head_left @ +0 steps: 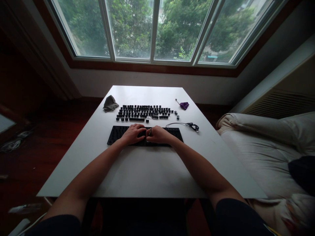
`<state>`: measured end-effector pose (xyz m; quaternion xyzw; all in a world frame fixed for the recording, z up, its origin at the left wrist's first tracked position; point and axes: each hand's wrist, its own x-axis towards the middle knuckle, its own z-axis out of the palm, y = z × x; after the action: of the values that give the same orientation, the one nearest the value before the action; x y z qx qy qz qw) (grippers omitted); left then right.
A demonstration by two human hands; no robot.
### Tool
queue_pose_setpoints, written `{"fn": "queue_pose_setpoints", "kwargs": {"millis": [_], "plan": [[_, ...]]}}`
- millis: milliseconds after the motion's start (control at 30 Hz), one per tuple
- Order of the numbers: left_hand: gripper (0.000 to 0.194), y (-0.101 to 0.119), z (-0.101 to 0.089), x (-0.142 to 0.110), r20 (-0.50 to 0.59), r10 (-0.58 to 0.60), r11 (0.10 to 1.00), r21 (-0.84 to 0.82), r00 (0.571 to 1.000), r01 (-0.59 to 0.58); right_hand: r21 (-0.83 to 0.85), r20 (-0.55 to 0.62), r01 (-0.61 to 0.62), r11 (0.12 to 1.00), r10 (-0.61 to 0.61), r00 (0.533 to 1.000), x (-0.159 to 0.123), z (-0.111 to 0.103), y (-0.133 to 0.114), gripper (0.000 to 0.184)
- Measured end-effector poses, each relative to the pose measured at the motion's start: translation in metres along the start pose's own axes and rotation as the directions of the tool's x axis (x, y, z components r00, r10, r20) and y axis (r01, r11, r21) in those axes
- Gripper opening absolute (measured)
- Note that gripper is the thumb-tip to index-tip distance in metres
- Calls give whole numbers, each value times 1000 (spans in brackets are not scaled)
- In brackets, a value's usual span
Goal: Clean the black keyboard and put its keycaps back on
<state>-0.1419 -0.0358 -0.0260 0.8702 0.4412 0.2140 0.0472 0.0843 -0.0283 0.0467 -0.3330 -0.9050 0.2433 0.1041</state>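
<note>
From my remote seat, the head view shows me a black keyboard point(115, 135) flat on the white table point(137, 177), its middle hidden under both hands; the left hand point(133, 134) lies palm down across it, thumb and forefinger apart, fingertips lost against the dark keyboard; the right hand point(158, 134) is curled beside it, something thin and shiny near its fingers, too small for me to name, so I cannot tell whether it grips anything; just beyond the keyboard stand rows of loose black keycaps point(137, 110), their legends too small to read; a thin, pale loop point(149, 117) among them escapes me; the coiled cable point(192, 126) rests to the right; farther off I find a crumpled grey cloth point(110, 103) and a purple cloth point(184, 105); the frame's bottom edge cuts off both dark sleeves point(236, 214).
</note>
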Motion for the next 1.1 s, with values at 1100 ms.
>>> {"fn": "queue_pose_setpoints", "kwargs": {"millis": [1100], "plan": [[30,37,-8,9,-179,-131,980,-173,975,100,573,-102,-55,818,138,985,6,-24,35,33]]}}
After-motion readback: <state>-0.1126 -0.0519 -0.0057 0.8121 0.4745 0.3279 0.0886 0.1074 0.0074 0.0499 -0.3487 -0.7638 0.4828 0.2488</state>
